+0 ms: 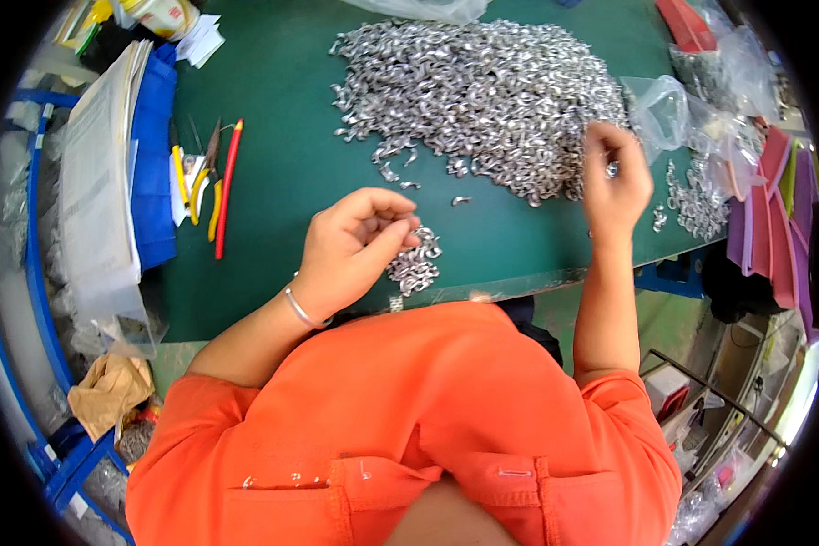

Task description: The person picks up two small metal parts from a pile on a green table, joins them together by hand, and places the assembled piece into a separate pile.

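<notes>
A wide heap of small, curved, silvery metal pieces [482, 100] covers the far middle of the green table. My right hand [617, 187] is at the heap's right edge, fingers curled toward the thumb. A bright metal piece [612, 169] shows between them. Nearer to me, my left hand [357, 238] has its thumb and fingertips pinched together, and what they hold, if anything, is hidden. Those fingertips touch or hover just above a small pile of similar pieces [413, 269] by the table's front edge. One loose piece [461, 200] lies between pile and heap.
Yellow-handled pliers [211, 173] and a red pen [229, 187] lie on the left, beside a blue holder [157, 155] with papers. Clear plastic bags [664, 109], another group of metal pieces [698, 200] and pink and purple strips [773, 214] are at the right.
</notes>
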`<act>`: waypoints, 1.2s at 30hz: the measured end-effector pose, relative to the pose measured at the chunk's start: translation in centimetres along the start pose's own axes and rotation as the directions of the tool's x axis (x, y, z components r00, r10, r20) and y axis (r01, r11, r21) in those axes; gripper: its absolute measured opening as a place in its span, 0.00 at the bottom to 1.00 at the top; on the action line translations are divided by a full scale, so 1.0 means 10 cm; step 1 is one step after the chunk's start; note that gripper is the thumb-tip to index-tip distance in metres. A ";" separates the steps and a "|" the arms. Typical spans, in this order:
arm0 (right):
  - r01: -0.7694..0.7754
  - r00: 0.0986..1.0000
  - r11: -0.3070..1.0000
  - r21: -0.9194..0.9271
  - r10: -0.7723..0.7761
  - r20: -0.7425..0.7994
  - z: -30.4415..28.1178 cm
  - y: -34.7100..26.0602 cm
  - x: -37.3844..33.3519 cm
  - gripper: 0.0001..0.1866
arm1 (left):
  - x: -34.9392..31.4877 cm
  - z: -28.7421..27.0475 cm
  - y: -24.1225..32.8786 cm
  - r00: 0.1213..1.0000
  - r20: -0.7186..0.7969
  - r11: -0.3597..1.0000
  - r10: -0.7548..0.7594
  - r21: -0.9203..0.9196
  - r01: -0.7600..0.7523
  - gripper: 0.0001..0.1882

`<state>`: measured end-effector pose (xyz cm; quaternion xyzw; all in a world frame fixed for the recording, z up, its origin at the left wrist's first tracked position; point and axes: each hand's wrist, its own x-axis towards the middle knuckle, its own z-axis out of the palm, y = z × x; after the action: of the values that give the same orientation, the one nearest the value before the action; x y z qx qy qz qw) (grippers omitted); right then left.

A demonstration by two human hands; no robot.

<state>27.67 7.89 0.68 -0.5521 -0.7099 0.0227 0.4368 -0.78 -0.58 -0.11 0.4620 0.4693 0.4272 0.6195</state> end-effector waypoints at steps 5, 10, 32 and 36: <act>0.311 0.859 0.934 0.174 -0.355 0.369 0.34 -0.63 -0.39 0.13 | 0.00 -0.01 0.01 1.000 0.005 1.000 -0.005 0.014 0.005 0.08; 0.123 0.882 0.964 0.237 -0.216 0.418 0.40 -0.62 -0.58 0.11 | 0.01 0.00 0.00 0.999 0.016 0.999 -0.047 -0.024 0.047 0.10; 0.097 0.941 0.742 0.664 -0.286 0.182 0.42 -0.97 -0.68 0.20 | 0.04 0.00 0.03 0.981 0.135 0.967 -0.141 -0.193 0.166 0.08; 0.038 0.934 0.697 0.716 -0.280 0.224 0.44 -1.00 -0.67 0.19 | 0.05 -0.05 0.04 0.975 0.137 0.943 -0.173 -0.263 0.204 0.08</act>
<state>17.29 0.63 -0.84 -0.2695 -0.7534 0.3398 0.4942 -1.21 0.04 0.12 0.3475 0.4116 0.4004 0.7413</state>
